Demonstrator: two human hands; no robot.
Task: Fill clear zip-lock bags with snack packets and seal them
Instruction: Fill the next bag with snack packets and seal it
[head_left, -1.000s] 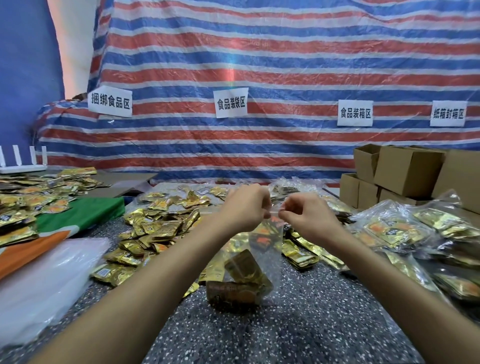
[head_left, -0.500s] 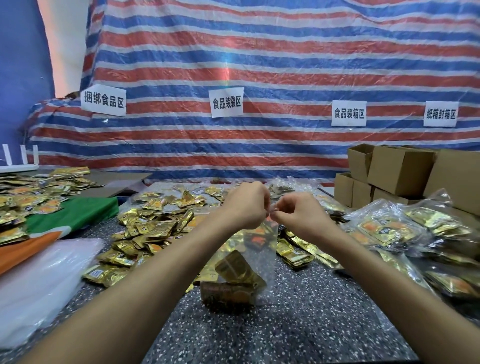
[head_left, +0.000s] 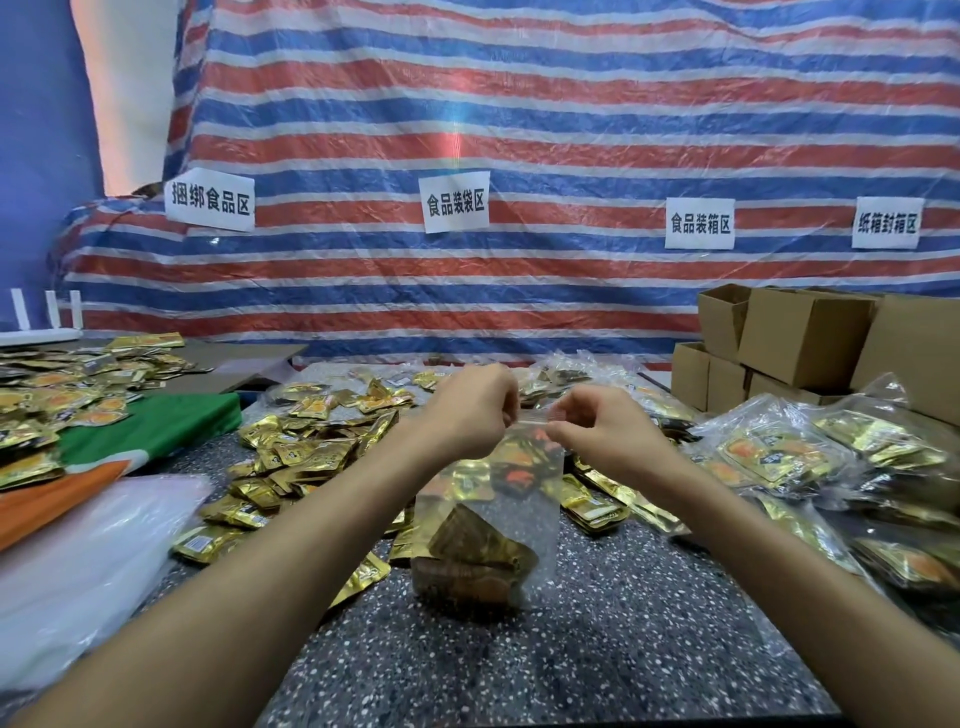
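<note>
Clear zip-lock bag (head_left: 540, 519) held upright mid-frame, its bottom resting on the speckled table (head_left: 571, 665). Left hand (head_left: 470, 410) pinches the bag's top strip at its left end, fingers curled tight on it; right hand (head_left: 597, 434) pinches the same strip at its right end, thumb and fingers clamped. The strip is stretched between the two hands; whether the zip is pressed closed is hard to tell, as the plastic is blurred there. Gold snack packets (head_left: 472, 556) sit in the lower half of the bag. Loose gold packets (head_left: 311, 441) are spread left of and behind the bag. Filled bags (head_left: 779, 452) are heaped right of the bag, with cardboard boxes (head_left: 800, 338) beyond them. A stack of empty clear plastic (head_left: 93, 545) lies far left of the bag.
</note>
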